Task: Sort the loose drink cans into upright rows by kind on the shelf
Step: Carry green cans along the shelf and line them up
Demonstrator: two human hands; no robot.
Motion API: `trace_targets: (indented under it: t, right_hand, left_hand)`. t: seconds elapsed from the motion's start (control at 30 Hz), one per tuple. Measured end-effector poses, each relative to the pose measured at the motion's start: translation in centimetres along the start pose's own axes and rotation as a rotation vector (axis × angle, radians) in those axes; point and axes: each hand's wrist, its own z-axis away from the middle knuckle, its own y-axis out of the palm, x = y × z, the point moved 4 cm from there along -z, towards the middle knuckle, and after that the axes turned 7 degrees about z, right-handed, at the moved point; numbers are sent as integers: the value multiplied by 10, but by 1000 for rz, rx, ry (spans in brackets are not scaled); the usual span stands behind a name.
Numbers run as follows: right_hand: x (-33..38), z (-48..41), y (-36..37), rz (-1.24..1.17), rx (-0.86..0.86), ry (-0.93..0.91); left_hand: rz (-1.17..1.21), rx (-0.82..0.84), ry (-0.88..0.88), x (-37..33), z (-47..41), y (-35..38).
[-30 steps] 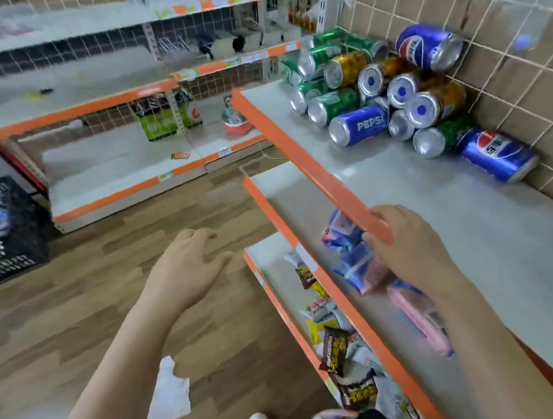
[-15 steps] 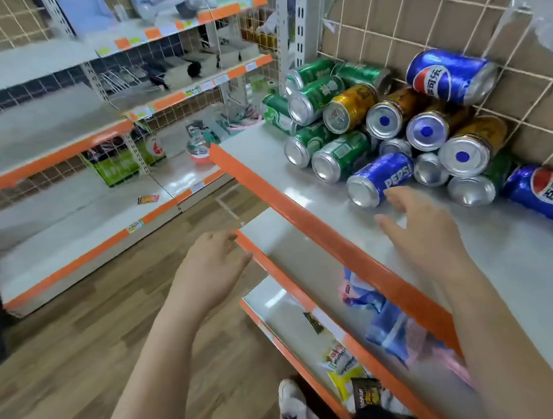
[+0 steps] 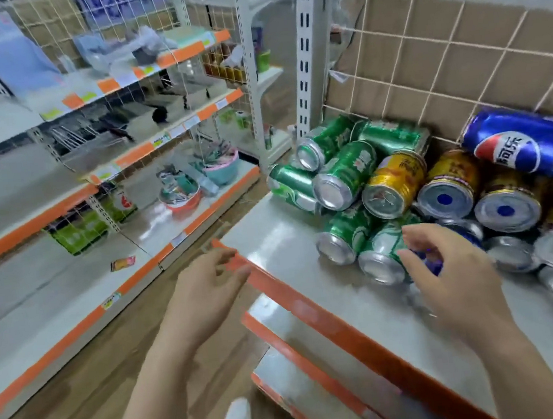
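Note:
A heap of cans lies on its side at the back of the grey shelf (image 3: 282, 243), against the wire-grid back wall. Green cans (image 3: 343, 174) fill the left of the heap, gold cans (image 3: 396, 182) the middle, and a blue Pepsi can (image 3: 519, 143) rests on top at the right. My right hand (image 3: 455, 278) hovers over the front of the heap with fingers spread and loosely curved, covering a blue can (image 3: 433, 265) beside a green can (image 3: 383, 252); contact is unclear. My left hand (image 3: 205, 293) floats open at the shelf's orange front edge, holding nothing.
An orange lip (image 3: 313, 305) runs along the shelf front, with lower shelves beneath it. A white slotted upright (image 3: 305, 51) stands at the shelf's left end. Across the wooden-floored aisle, another rack (image 3: 144, 148) holds bowls and packets.
Both hands have moved up and forward. My right hand left the shelf's orange edge and reached the front cans. The camera has come closer to the heap.

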Motion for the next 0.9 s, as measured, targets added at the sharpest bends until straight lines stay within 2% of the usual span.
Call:
trace_targets:
  t: [0.23,0.47,0.63,0.7,0.77,0.9]
  right_hand:
    - [39,-31,19,102,-225,241]
    - [86,-71,32,390,-360,309]
    - [104,-103,44,600,-157,442]
    - [111,-112,53,722,-74,459]
    - [117,-117,61,797,-64,477]
    - [112,-124,76,785,35,558]
  left_hand:
    - [-23,184,211,-16,-133,-13]
    - [-6,377,421,-43,-216,4]
    - [38,420,514,-78,-243,27]
    - [42,465,496,-91,-248,41]
    - [52,500,466,-100,-252,55]
    - [-54,560,456,-120,-251,77]
